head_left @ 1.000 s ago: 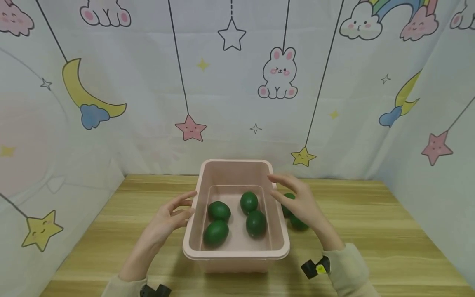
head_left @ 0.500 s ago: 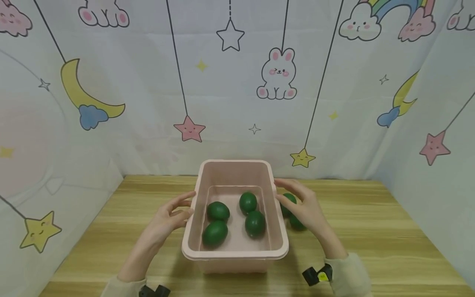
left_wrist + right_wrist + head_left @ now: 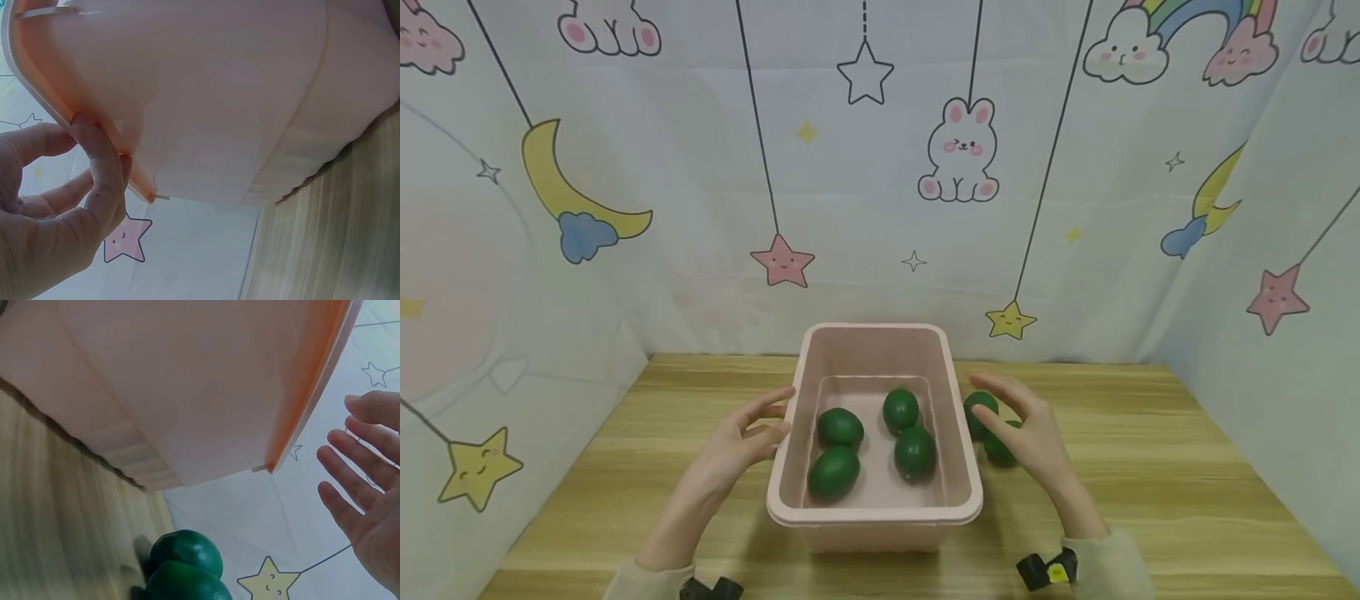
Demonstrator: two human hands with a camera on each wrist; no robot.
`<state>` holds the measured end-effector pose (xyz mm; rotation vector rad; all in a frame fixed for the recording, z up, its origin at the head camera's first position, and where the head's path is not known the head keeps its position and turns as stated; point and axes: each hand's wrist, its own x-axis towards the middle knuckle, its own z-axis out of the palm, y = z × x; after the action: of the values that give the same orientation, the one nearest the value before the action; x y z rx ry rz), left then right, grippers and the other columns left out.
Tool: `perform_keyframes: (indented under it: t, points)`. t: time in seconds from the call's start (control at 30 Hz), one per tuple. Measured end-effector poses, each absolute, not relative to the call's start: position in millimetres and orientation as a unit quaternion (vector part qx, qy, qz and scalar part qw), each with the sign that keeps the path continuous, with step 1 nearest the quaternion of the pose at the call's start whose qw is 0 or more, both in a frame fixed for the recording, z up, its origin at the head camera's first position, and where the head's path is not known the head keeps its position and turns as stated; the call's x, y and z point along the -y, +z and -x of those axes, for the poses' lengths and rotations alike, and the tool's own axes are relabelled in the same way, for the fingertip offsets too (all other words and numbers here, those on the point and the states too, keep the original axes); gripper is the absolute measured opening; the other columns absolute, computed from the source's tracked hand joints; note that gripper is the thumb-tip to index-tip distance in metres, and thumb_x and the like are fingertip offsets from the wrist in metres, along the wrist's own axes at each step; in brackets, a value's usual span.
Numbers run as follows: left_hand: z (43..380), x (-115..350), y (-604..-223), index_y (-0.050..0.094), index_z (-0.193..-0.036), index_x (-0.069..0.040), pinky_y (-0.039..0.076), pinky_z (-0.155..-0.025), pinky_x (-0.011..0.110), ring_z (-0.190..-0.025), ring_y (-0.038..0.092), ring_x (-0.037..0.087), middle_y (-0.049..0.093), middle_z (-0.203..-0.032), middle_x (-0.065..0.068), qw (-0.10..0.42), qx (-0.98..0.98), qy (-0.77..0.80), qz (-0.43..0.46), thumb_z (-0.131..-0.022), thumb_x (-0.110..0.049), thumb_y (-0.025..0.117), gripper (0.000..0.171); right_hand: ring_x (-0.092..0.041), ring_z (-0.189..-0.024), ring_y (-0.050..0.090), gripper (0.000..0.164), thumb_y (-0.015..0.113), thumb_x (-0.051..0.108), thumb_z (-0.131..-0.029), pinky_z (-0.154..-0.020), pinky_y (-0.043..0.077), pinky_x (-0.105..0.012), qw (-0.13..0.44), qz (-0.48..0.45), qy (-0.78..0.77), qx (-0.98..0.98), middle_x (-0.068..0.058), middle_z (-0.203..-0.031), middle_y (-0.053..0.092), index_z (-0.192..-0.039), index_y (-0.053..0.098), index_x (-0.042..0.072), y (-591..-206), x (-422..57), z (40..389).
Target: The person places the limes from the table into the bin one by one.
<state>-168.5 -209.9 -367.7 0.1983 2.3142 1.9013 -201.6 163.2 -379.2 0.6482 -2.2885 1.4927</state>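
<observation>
Plastic, pale pink and smooth with a faint sheen, forms a deep rectangular bin (image 3: 876,516) with rounded corners, a thick rim and walls that narrow toward the base. It stands upright on a table (image 3: 1150,467) whose surface shows long, streaky wood grain in yellow and brown. Inside the bin, on its flat floor, lie four dark green ovoids (image 3: 915,453), glossy and egg-shaped: two touching near the left wall, two touching nearer the right. Two more ovoids (image 3: 184,553) of the same form rest close together on the table, just beside the bin's right wall, a soft highlight on their skin. Behind and at both sides hangs white cloth (image 3: 865,167), lightly creased, printed with stars, moons, clouds and a rabbit.

The left hand (image 3: 741,433) meets the bin's left side, its bent fingertips touching the outer lip of the rim; even from the left wrist view, I cannot fairly tell whether they pinch that lip or merely lie against it. The right hand (image 3: 1028,425) is free of any grasp, thumb and fingers spread with a wide gap between; it hangs apart from the rim, near the two ovoids on the table. Pale fabric cuffs (image 3: 1108,567) cover the forearms, each with a small black device (image 3: 1037,572) beside it.
</observation>
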Motion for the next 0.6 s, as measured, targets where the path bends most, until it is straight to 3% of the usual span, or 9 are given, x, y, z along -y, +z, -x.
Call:
perform_keyframes:
  t: [0.3,0.6]
  points:
    - [168,209,-368,0.04,-0.145,-0.014,0.054,-0.085,0.028,-0.111,0.062,0.023,0.043,-0.137,0.021,0.07,-0.771,0.63,-0.059,-0.095,-0.023,0.06,0.055,0.006,-0.12,0.051,0.038,0.066,0.007,-0.089,-0.103,0.038,-0.009,0.159,-0.218,0.54,0.798,-0.018,-0.128,0.06,-0.127,0.06,0.007,-393,-173,202]
    - [167,209,-367,0.039,-0.146,-0.013,0.054,-0.085,0.028,-0.111,0.062,0.022,0.043,-0.137,0.021,0.072,-0.771,0.63,-0.061,-0.095,-0.022,0.059,0.055,0.009,-0.119,0.048,0.04,0.068,0.012,-0.089,-0.102,0.034,-0.006,0.165,-0.195,0.509,0.822,-0.009,-0.13,0.061,-0.128,0.06,0.009,-398,-181,202]
